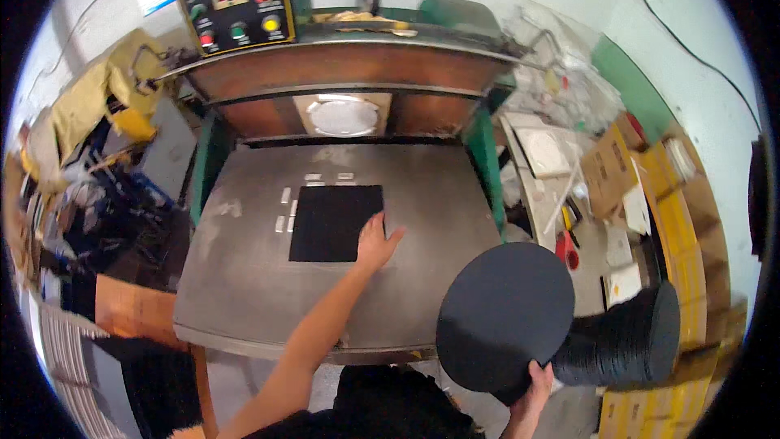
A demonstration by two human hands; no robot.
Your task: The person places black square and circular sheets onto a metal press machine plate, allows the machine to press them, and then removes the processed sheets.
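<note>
A: Where was the black sheet (329, 223)?

B: Flat on the metal plate (236, 293), near its middle. Small white strips (285, 196) lay to its left and beyond its far edge.

A: And the left hand (376, 244)?

B: At the sheet's right edge, fingertips over the border. Fingers loose, thumb spread away to the right; nothing gripped.

A: The right hand (532, 392)?

B: Off the plate's near right corner, clenched on the lower rim of a black disc (505, 317). Thumb on the upper face; the other fingers were mostly hidden beneath.

A: More discs about?

B: A stack of black discs (621, 341) showed just right of the held one, partly covered by it.

A: Surroundings?

B: Control box (231, 4) with coloured buttons, far left behind the plate. Cardboard boxes (613, 171) stood on the right, along a cluttered side bench (591, 280).
</note>
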